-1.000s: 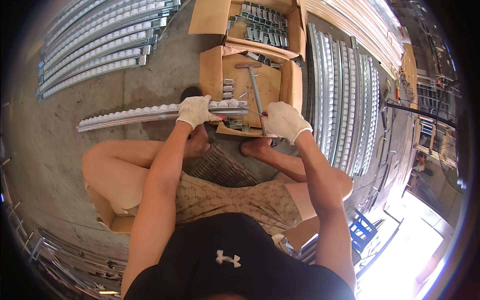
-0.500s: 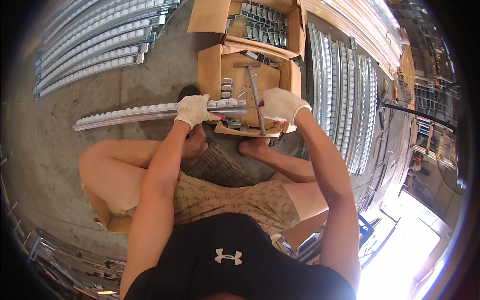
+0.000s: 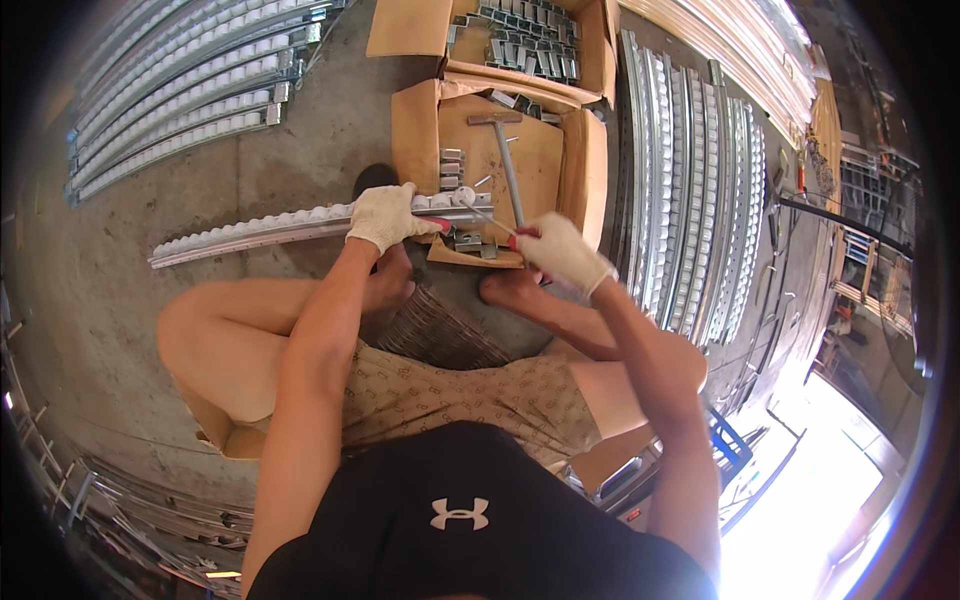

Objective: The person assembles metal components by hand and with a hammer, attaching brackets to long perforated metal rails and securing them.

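Observation:
My left hand (image 3: 382,217), in a pale work glove, is closed around a metal roller track (image 3: 270,226) with a row of white rollers, near its right end. Something red shows by its fingertips; I cannot make out what. In my gloved right hand (image 3: 566,252) is a screwdriver (image 3: 492,222) with a red handle, only partly visible. Its thin shaft points left, at the rollers by the track's end. That end lies over an opened cardboard box (image 3: 415,135). A hammer (image 3: 509,165) rests in the box, its handle reaching down near my right hand.
Small metal brackets (image 3: 453,172) lie in the near box. Behind it, another cardboard box (image 3: 408,30) holds many metal pieces. Roller tracks are laid out at the far left (image 3: 190,90) and on the right (image 3: 690,190). My bare feet are close to the near box.
My right hand has moved toward me and turned, so the screwdriver's red handle and slanting shaft show. The left hand keeps its hold on the track, which has hardly moved.

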A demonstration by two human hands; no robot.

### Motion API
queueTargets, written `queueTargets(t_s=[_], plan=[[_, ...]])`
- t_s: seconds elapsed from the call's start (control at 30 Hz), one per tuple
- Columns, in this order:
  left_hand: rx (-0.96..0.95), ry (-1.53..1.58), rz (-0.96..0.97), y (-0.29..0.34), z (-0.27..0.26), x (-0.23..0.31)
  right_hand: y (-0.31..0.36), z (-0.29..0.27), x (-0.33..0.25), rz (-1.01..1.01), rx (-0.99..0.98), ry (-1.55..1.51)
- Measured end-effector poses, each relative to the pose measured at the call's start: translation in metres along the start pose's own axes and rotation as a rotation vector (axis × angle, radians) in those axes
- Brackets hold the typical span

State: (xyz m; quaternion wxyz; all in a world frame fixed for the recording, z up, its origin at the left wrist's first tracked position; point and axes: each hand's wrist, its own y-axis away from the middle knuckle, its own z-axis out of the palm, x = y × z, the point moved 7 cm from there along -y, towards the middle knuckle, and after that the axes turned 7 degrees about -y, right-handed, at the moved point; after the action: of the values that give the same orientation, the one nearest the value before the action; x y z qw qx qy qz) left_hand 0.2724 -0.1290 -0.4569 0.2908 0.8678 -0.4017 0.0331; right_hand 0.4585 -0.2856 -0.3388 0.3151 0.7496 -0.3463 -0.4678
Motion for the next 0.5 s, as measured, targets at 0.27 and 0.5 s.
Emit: queueTargets(t_s=[0.27,0.5], plan=[[0.012,0.0,-0.005,-0.002,0.005,-0.002,0.015,0.072,0.05,-0.175,0.4,-0.266],[0.086,0.031,0.046,-0.003,-0.005,0.002,-0.007,0.099,0.079,-0.148,0.473,-0.955]])
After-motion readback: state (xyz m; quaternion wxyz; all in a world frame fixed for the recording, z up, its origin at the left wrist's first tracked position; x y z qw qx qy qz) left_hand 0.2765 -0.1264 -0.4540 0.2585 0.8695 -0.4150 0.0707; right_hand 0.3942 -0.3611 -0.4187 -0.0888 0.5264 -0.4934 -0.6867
